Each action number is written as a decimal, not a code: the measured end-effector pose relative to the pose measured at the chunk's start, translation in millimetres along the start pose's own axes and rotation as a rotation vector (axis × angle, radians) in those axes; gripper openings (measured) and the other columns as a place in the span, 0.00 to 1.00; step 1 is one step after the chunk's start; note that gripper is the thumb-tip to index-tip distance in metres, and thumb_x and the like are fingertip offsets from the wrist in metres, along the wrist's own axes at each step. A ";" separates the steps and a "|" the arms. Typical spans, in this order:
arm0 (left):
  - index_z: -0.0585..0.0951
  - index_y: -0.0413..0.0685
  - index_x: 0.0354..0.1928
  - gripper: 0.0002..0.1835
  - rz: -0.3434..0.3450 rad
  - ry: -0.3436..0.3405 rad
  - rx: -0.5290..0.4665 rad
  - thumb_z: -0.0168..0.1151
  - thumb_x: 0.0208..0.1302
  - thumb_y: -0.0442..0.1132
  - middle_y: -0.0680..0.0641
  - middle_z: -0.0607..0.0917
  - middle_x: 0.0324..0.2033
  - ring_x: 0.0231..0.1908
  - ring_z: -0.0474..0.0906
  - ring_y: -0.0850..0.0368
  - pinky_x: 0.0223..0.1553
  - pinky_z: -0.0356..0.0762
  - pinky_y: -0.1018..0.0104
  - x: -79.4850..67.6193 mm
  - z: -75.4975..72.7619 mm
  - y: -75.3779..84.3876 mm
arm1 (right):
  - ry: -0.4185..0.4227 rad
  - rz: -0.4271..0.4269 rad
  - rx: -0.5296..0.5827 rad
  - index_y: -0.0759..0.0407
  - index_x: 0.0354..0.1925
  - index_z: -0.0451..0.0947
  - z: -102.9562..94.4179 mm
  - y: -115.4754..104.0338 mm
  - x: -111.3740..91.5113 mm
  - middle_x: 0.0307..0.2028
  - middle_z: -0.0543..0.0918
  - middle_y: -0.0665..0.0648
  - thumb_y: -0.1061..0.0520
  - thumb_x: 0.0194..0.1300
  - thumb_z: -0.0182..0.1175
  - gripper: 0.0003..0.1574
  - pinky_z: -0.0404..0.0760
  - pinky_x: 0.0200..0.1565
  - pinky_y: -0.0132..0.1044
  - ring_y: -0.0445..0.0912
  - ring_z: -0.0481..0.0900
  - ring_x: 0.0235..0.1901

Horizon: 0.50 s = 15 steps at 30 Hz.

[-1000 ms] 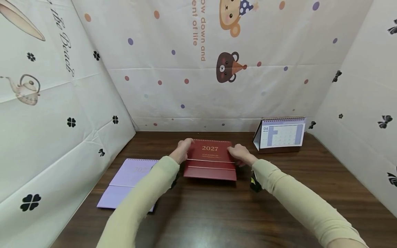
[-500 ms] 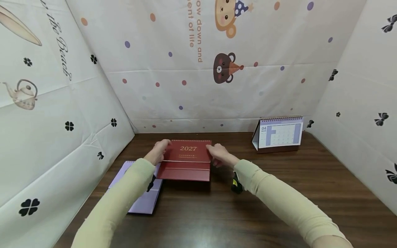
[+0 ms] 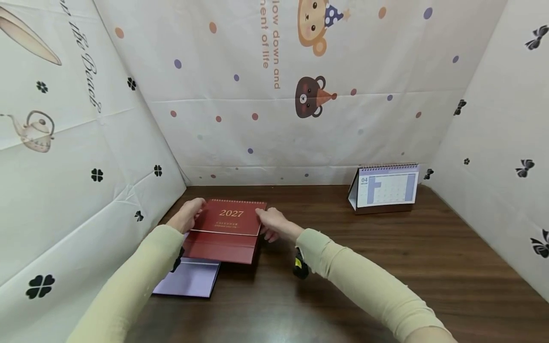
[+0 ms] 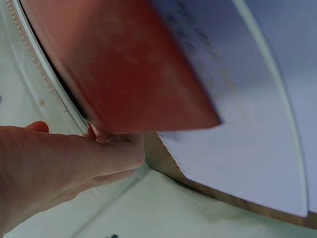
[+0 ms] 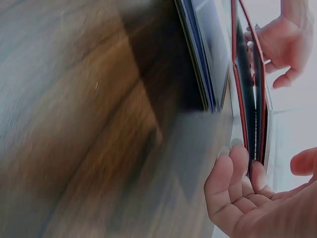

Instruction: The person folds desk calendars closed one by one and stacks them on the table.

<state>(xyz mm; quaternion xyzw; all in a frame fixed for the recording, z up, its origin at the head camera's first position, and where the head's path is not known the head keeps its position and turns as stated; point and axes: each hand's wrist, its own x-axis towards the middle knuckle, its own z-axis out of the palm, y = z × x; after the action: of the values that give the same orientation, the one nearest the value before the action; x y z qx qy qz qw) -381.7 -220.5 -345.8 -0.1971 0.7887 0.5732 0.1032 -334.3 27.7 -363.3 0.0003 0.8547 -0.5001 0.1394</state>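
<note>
A red 2027 desk calendar (image 3: 231, 219), folded nearly flat, is held between both hands over the left part of the table. My left hand (image 3: 188, 214) grips its left edge near the spiral binding. On the opposite edge, my right hand (image 3: 276, 224) pinches the calendar with thumb and fingers. Beneath it lies a flat lilac calendar (image 3: 188, 278), mostly covered by the red one and the left forearm. In the right wrist view the red calendar (image 5: 240, 94) appears edge-on, a gap separating it from the lilac calendar (image 5: 213, 54).
A tent-shaped desk calendar (image 3: 386, 188) with an April page stands at the back right of the dark wooden table (image 3: 343, 295). Patterned white cloth walls (image 3: 266, 133) enclose the table at the back and both sides.
Both hands have carried the red calendar leftward from the table's middle, so it now overlaps the lilac calendar. The standing calendar has stayed in place.
</note>
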 end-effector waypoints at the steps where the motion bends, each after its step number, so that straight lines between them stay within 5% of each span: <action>1: 0.67 0.45 0.38 0.07 -0.011 0.008 0.006 0.43 0.62 0.40 0.52 0.67 0.25 0.21 0.65 0.63 0.25 0.66 0.72 0.7 -3.9 -2.6 | -0.013 -0.007 0.005 0.62 0.32 0.74 4.0 -1.4 -0.7 0.28 0.81 0.66 0.40 0.66 0.40 0.29 0.79 0.30 0.52 0.48 0.72 0.13; 15: 0.64 0.45 0.33 0.07 -0.053 -0.020 0.053 0.37 0.61 0.39 0.54 0.70 0.19 0.20 0.68 0.63 0.28 0.69 0.71 -4.4 -55.9 -30.3 | -0.127 -0.047 0.052 0.63 0.27 0.74 53.1 -19.6 -9.6 0.29 0.81 0.66 0.41 0.67 0.40 0.30 0.79 0.25 0.47 0.47 0.71 0.13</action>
<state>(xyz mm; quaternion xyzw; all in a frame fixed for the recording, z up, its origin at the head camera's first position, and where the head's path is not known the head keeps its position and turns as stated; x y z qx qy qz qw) -361.2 -280.5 -352.3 -0.2094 0.7969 0.5512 0.1313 -315.2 -26.1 -368.7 -0.0480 0.8307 -0.5242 0.1814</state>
